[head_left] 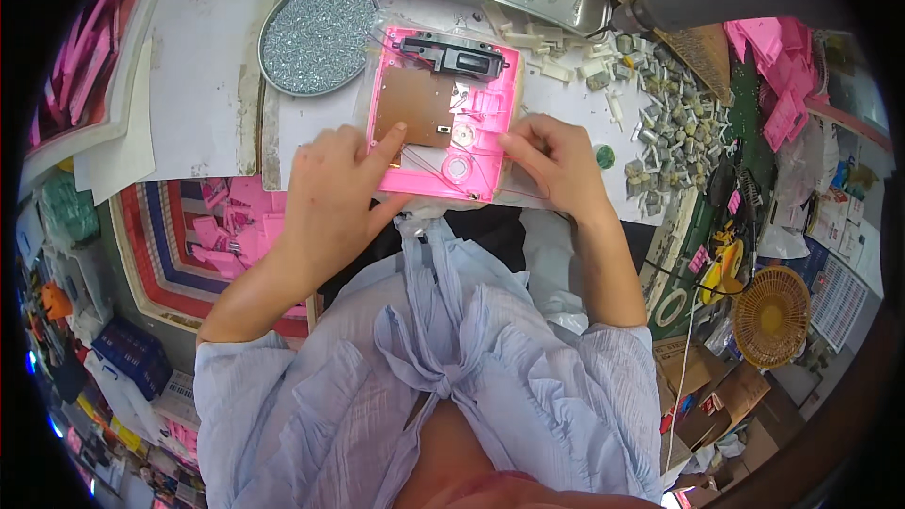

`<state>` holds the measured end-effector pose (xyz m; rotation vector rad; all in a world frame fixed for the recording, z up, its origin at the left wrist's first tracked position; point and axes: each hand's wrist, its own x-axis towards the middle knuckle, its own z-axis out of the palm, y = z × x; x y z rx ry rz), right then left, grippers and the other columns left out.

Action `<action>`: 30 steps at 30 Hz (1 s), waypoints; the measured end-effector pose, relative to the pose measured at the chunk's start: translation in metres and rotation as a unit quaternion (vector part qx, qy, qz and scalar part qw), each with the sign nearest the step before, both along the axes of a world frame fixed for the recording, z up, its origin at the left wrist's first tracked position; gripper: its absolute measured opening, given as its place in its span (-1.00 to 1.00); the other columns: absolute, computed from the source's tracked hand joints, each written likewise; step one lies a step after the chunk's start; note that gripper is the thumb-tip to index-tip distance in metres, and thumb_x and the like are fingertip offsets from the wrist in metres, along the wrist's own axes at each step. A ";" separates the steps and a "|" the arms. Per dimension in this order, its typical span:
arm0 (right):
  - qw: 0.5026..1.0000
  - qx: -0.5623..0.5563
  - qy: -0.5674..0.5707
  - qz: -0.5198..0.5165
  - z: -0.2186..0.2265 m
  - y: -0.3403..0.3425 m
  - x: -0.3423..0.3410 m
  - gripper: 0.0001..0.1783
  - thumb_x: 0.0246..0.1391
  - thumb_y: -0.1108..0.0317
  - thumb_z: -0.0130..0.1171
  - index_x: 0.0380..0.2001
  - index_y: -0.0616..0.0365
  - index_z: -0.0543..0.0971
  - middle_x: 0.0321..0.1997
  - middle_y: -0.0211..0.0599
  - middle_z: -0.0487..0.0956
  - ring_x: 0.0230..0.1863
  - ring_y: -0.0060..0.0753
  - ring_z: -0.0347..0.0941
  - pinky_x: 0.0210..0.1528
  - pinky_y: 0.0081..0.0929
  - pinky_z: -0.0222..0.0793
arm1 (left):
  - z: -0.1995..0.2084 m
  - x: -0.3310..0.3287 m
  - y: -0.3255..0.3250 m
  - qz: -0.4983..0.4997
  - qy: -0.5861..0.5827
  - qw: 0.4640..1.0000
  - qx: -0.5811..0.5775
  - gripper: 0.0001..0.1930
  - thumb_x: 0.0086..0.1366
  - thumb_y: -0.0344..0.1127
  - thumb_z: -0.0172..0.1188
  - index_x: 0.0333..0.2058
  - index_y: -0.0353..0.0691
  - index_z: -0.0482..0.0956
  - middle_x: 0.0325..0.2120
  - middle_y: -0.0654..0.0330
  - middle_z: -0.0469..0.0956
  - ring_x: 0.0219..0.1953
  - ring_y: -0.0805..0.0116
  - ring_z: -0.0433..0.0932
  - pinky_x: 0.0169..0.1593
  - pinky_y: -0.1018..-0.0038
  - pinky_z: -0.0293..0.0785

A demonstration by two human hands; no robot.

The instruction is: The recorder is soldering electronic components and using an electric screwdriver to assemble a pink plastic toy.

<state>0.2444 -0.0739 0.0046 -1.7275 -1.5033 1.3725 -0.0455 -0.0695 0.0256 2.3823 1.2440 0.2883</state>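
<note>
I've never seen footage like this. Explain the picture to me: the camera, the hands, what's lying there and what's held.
There's no machine: a wide fisheye camera on the person's head looks down, so edges curve. Both bare hands are the wearer's. The left hand lies over the near left corner of an open pink casing, one fingertip on its brown board. The right hand touches the right edge; whether it grips anything is unclear. Beyond sits a round dish of small silvery pieces; rightward, scattered metal parts.
</note>
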 end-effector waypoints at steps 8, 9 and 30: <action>0.986 0.098 -0.061 0.120 0.016 -0.065 -0.017 -0.84 0.11 0.29 0.38 -0.35 0.15 0.67 -0.46 -0.26 0.60 -0.40 -0.25 0.58 -0.33 -0.34 0.46 | -0.032 0.012 0.005 -0.145 -0.140 0.978 0.055 -0.61 0.07 -0.29 0.42 -0.07 -0.06 0.65 -0.29 0.26 0.47 -0.21 0.24 0.46 -0.02 0.21 0.30; 0.979 0.116 -0.096 0.135 0.016 -0.073 -0.021 -0.85 0.10 0.30 0.38 -0.35 0.14 0.67 -0.45 -0.22 0.60 -0.36 -0.19 0.60 -0.30 -0.31 0.48 | -0.032 0.012 0.006 -0.147 -0.139 0.978 0.055 -0.61 0.07 -0.30 0.42 -0.08 -0.07 0.65 -0.29 0.26 0.47 -0.21 0.24 0.46 -0.02 0.21 0.30; 0.885 0.381 -0.189 0.187 0.002 -0.015 -0.093 -0.57 -0.10 0.22 0.45 -0.11 0.09 0.66 -0.20 -0.40 0.57 -0.15 -0.23 0.45 -0.05 -0.23 0.29 | -0.039 -0.053 0.004 0.006 -0.084 0.992 0.096 -0.85 0.13 -0.33 0.36 -0.44 -0.12 0.53 -0.53 0.22 0.43 -0.47 0.13 0.49 -0.38 0.20 0.39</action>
